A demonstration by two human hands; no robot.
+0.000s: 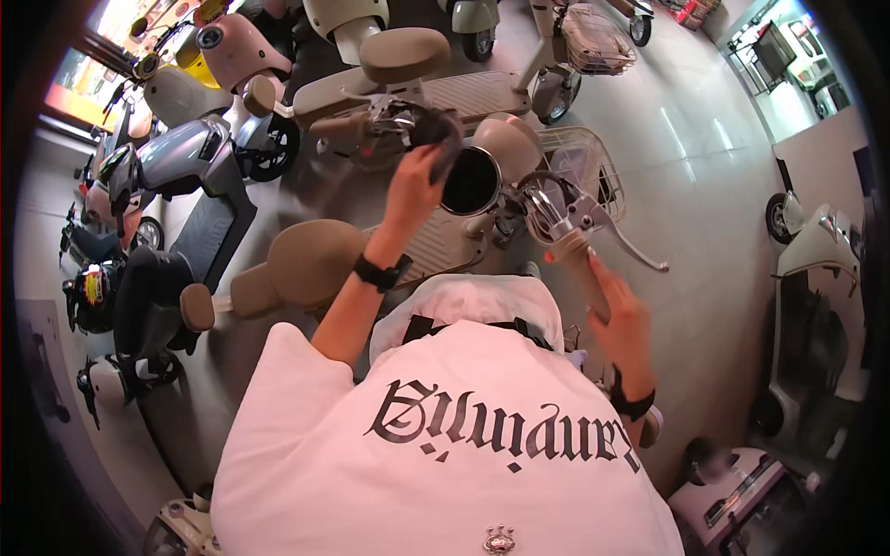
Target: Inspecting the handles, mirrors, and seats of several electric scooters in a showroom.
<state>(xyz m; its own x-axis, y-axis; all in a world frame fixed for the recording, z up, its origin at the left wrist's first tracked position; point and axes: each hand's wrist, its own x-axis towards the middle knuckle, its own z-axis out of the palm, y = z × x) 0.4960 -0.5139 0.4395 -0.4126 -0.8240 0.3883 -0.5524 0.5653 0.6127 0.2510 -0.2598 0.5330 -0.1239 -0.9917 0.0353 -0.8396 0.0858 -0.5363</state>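
Note:
A beige scooter (501, 148) stands in front of me, with a round dark display (471, 181), chrome handlebar fittings (565, 208) and a brown seat (315, 259). My left hand (417, 185) is closed on a dark, soft-looking item (440, 130) at the left handlebar, left of the display; I cannot make out what it is. The fingers of my right hand (619, 310) are wrapped round the brown right grip (584, 269), below a silver brake lever (630, 246).
A grey-and-black scooter (204, 250) stands at the left, other cream and pink scooters (241, 56) behind. Another beige scooter (399, 51) is just beyond the handlebars. A wire basket (607, 185) sits at the front. A cream scooter (816, 259) stands along the right wall.

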